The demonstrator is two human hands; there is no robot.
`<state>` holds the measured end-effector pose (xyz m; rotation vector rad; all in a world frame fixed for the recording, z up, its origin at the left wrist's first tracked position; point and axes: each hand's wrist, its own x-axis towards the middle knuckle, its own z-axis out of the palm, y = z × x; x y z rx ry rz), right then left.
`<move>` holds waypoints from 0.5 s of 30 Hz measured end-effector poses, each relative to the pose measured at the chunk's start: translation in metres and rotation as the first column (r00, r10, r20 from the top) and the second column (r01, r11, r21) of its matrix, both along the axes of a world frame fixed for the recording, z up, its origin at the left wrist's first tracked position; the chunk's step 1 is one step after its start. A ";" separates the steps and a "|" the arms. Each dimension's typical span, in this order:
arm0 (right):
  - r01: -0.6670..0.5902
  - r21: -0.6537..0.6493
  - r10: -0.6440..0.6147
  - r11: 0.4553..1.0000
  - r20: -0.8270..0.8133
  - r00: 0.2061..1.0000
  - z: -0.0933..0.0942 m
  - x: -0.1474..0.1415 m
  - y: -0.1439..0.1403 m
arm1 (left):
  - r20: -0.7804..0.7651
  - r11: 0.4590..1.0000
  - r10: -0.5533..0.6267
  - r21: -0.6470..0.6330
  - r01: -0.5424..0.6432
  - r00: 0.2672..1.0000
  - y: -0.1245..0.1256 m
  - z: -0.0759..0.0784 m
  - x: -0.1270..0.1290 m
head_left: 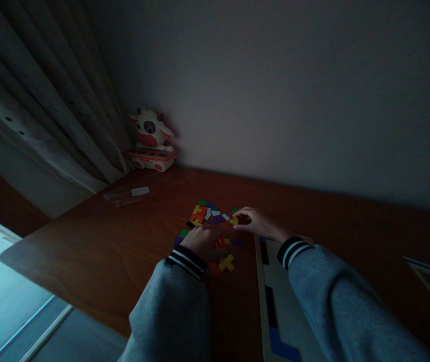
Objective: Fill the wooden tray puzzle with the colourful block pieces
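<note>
Right hand point(255, 222): fingers curled, tips pinched onto a small yellow piece point(233, 220) at the right edge of the pile; the piece sits at table level, whether lifted cannot be told. Left hand point(201, 241): palm down, fingers loosely spread over the near side of the pile, resting on or just above the pieces; whether it grips any cannot be told. A red piece point(220, 242) shows just beside its fingers.

Pile of coloured puzzle pieces point(209, 213): yellow, red, blue, green, purple and white shapes, scattered flat on the wooden table point(98, 246). A yellow stepped piece point(226, 262) lies nearest the viewer, by the left wrist.

Puzzle board point(281, 311): pale tray with wooden rim, right of the pile, under the right forearm; a blue piece point(281, 347) sits in it.

Both sleeves grey with striped cuffs.

Far left corner: cow toy point(150, 138) against the wall, beside the curtain point(49, 115). Small white slip point(140, 191) on the table, well apart from the pile.
</note>
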<state>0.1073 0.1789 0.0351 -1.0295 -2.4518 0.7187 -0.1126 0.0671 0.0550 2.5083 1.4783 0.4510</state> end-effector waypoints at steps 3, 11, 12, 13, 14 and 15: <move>0.021 0.015 -0.021 1.000 0.006 1.000 0.000 -0.002 0.000 | -0.034 1.000 0.001 -0.029 -0.002 0.999 0.000 0.001 0.004; 0.045 0.073 -0.044 0.996 -0.006 0.999 0.003 0.001 -0.007 | 0.035 0.997 -0.072 0.025 0.071 0.997 0.002 -0.012 0.006; 0.043 0.074 -0.042 0.996 -0.009 0.999 0.004 0.002 -0.008 | 0.042 0.997 -0.069 0.039 0.068 0.997 0.002 -0.013 0.005; 0.041 0.075 -0.040 0.996 -0.014 0.999 0.005 0.003 -0.009 | 0.048 0.996 -0.068 0.055 0.065 0.997 0.002 -0.015 0.004; 0.041 0.076 -0.040 0.996 -0.019 0.999 0.008 0.004 -0.011 | 0.057 0.995 -0.072 0.078 0.067 0.996 0.002 -0.016 0.003; 0.043 0.075 -0.041 0.996 -0.025 0.999 0.010 0.006 -0.013 | 0.065 0.992 -0.082 0.103 0.075 0.995 0.002 -0.017 0.001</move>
